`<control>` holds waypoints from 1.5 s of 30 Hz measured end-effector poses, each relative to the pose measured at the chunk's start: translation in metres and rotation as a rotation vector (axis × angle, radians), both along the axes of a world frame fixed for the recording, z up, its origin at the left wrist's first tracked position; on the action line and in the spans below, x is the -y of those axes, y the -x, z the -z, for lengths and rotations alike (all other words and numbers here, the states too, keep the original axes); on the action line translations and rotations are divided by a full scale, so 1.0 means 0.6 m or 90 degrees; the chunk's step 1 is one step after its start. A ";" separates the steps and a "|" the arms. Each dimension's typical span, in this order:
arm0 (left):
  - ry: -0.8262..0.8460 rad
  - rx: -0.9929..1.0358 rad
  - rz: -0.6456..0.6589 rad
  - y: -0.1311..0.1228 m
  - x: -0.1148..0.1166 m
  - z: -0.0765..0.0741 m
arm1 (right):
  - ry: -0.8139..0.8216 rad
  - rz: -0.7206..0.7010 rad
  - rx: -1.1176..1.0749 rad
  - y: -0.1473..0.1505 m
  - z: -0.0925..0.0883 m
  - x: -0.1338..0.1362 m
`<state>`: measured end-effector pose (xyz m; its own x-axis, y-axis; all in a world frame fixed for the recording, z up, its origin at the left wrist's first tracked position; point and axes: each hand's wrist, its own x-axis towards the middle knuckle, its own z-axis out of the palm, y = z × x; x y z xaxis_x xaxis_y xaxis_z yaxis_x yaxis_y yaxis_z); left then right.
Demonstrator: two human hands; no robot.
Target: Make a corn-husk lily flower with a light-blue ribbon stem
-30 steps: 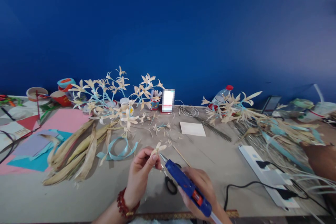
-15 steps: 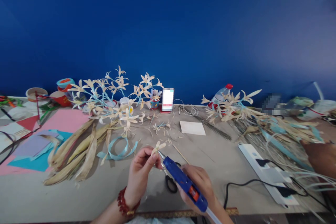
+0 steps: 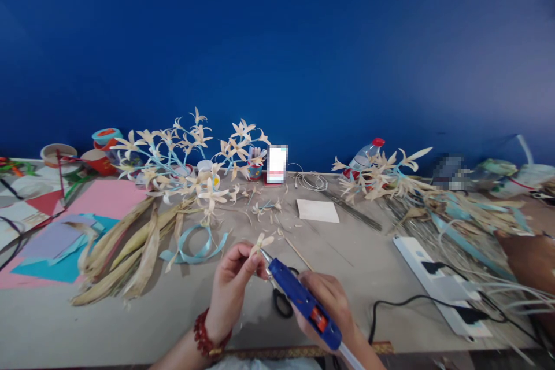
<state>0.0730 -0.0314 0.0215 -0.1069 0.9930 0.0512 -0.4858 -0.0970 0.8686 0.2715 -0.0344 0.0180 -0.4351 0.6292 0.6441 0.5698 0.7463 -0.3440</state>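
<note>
A broad, flat blue wall (image 3: pixel 277 58) backs the grey worktable (image 3: pixel 165 324) in front of you. Your left hand (image 3: pixel 236 280), a red bead bracelet (image 3: pixel 207 332) at its wrist, has thumb and fingers pinched together on a small cream flower with slender petals (image 3: pixel 262 241), held up just above the tabletop near the middle. Your right hand (image 3: pixel 332 303) is wrapped around a blue plastic glue gun (image 3: pixel 303 298); its grip is hidden, so whether a finger presses the trigger cannot be told. The gun's long axis slants from lower right to upper left, with a translucent glue stick (image 3: pixel 350 356) trailing from its back end and the metal nozzle (image 3: pixel 266 256) aimed at the flower's base from its right. Nozzle and flower meet in this view, though actual contact is unclear. Your left hand is the nearer to the flower, its thumb just beside the nozzle. Scissors with black handles (image 3: pixel 282 304) lie between your hands, partly behind the gun, and a curled light-blue ribbon (image 3: pixel 197 248) lies to your left.
</note>
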 end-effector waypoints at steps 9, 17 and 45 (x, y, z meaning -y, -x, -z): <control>-0.012 -0.004 0.008 0.000 0.001 -0.002 | 0.022 0.006 0.002 -0.001 0.006 0.002; -0.020 -0.015 0.006 0.002 0.002 -0.001 | 0.011 -0.005 -0.009 0.003 0.002 0.001; 0.011 0.026 0.011 0.003 0.001 0.007 | 0.028 0.001 0.035 0.003 -0.008 -0.003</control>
<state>0.0714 -0.0322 0.0174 -0.0915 0.9954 0.0296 -0.5230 -0.0734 0.8492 0.2699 -0.0327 0.0228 -0.4681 0.6568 0.5911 0.5893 0.7305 -0.3451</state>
